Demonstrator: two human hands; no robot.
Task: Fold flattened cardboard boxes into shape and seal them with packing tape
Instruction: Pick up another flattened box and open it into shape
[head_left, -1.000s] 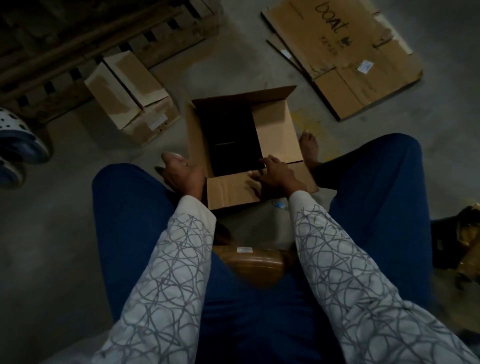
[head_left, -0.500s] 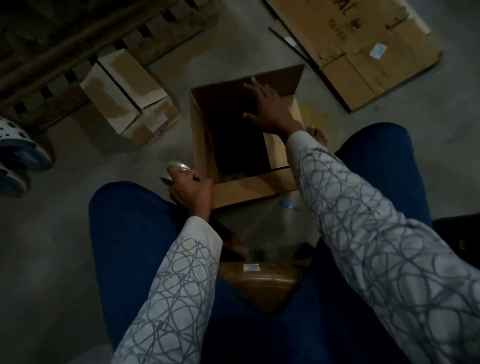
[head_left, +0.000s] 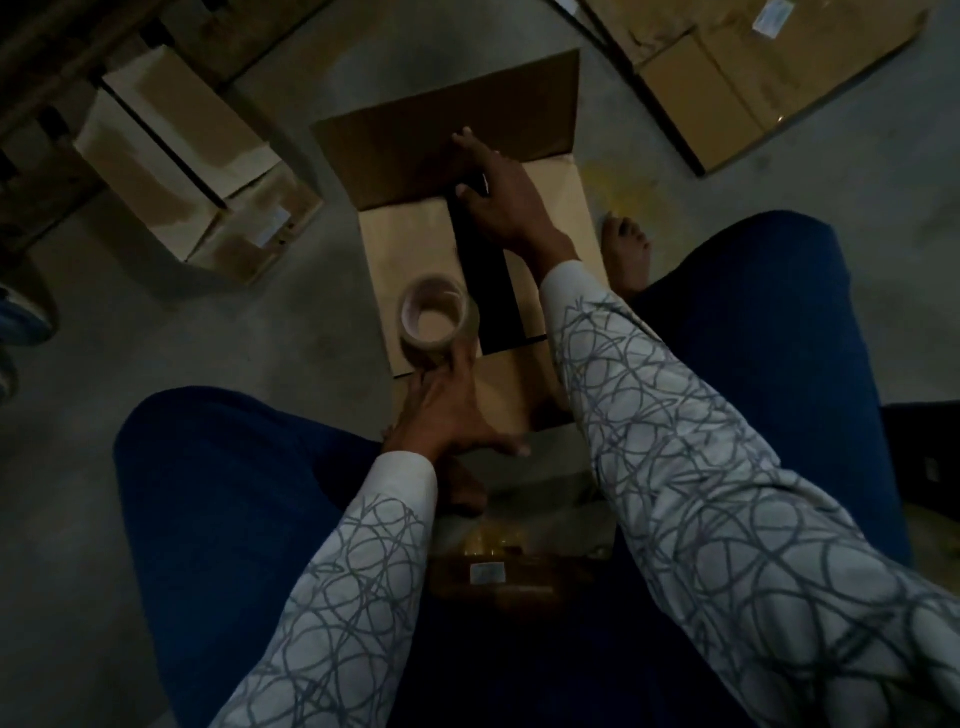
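Dim grey concrete floor (head_left: 260, 364) spreads under a seated person in blue trousers and patterned sleeves. Two formed boxes show: one cardboard box (head_left: 410, 260) between the knees, with its far flap up and a dark gap between the side flaps, and a second box (head_left: 171, 156) well apart to the left by a wooden pallet (head_left: 47, 52). One tape roll (head_left: 439, 322) hangs over the box's left flap, gripped at its near rim by the left hand (head_left: 447, 410), thumb out to the side. The right hand (head_left: 506, 202), fingers spread, presses flat where far and right flaps meet. Sheets of flattened cardboard (head_left: 753, 88) lie upper right; a bare foot (head_left: 626, 249) sits just beside the box. White stickers (head_left: 768, 16) on the second box and the flattened cardboard are too small to read.
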